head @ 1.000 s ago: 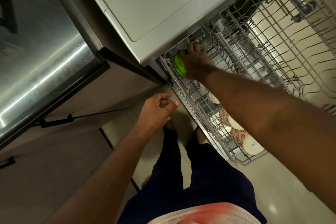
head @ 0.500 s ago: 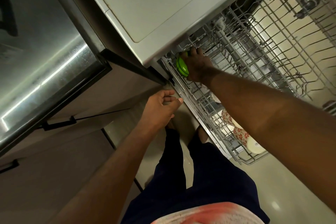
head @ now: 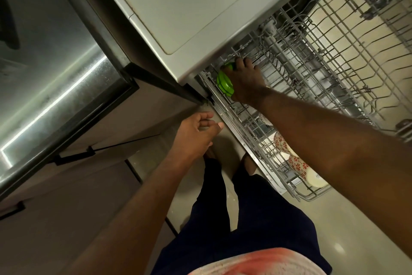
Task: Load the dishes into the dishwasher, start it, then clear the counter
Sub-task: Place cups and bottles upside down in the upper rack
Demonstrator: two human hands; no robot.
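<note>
Your left hand (head: 196, 134) and right hand (head: 245, 83) are bare, forearms (head: 334, 141) unsleeved. Loose dark navy trousers (head: 245, 219) run from centre frame toward 6 o'clock. At 6 o'clock sits your white top (head: 256, 263), printed reddish-pink. Your feet (head: 248, 165) look bare.

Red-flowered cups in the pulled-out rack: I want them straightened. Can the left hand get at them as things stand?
Probably yes. The left hand holds nothing and hangs just beside the rack, and the near cup lies uncovered; the right forearm crosses over the ones behind it.
</note>
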